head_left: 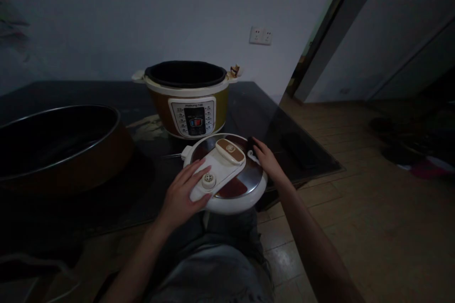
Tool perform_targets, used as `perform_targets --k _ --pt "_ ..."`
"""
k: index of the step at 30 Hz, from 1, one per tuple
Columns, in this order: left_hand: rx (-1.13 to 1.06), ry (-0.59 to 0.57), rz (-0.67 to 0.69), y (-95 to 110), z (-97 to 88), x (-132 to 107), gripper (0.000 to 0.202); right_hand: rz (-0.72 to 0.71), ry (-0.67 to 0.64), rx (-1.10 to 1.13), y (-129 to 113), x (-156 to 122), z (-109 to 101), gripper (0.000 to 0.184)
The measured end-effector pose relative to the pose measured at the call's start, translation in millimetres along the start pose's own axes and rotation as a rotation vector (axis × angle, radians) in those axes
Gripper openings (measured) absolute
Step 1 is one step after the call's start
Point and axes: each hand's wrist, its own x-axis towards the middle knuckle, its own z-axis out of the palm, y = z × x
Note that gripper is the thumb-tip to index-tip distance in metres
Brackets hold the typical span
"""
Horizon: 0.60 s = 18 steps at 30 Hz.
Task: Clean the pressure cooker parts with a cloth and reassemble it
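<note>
Touching lid (pixel 249 183) with left hand (pixel 182 195) spread and right hand (pixel 269 160) curled; in dimness, cannot tell if gripping. Could tip lapward from pressing where overhanging table (pixel 280 128).

Dim indoor room; we are taking it for a home. We are seeing a household electric cooker (pixel 188 99) with a button panel (pixel 194 118), standing on a dark table (pixel 258 116), and a wide, deep pan (pixel 67 163) is sitting near it. A twin socket (pixel 261 36) is showing on the plain pale wall (pixel 106 19) behind. Plank-patterned floor (pixel 350 203) is running off rightward, where something pink (pixel 432 168) is lying among shapes we are finding too dark to identify.
</note>
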Motion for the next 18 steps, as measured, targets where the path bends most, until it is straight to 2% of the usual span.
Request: perform_targets --k 3,6,9,12,16,18 --pt "0.002 0.004 -0.016 2 0.5 -1 0.052 0.013 -0.085 0.045 2 25 -1 0.042" --pt "-0.003 0.004 -0.042 4 0.6 -2 0.052 0.013 -0.091 0.068 2 17 -6 0.044" --pt "-0.010 -0.003 -0.051 5 0.7 -2 0.052 0.013 -0.014 0.062 2 -18 -11 0.052" --pt "-0.003 -0.011 -0.040 3 1.3 -2 0.054 0.009 0.084 0.049 -7 -69 -4 0.056" --pt "-0.014 -0.034 -0.010 -3 2.3 -2 0.067 -0.041 0.282 -0.034 -31 -134 28 0.049" --pt "-0.033 -0.037 0.005 -4 2.5 -2 0.074 -0.105 0.325 -0.121 -43 -156 46 0.050"
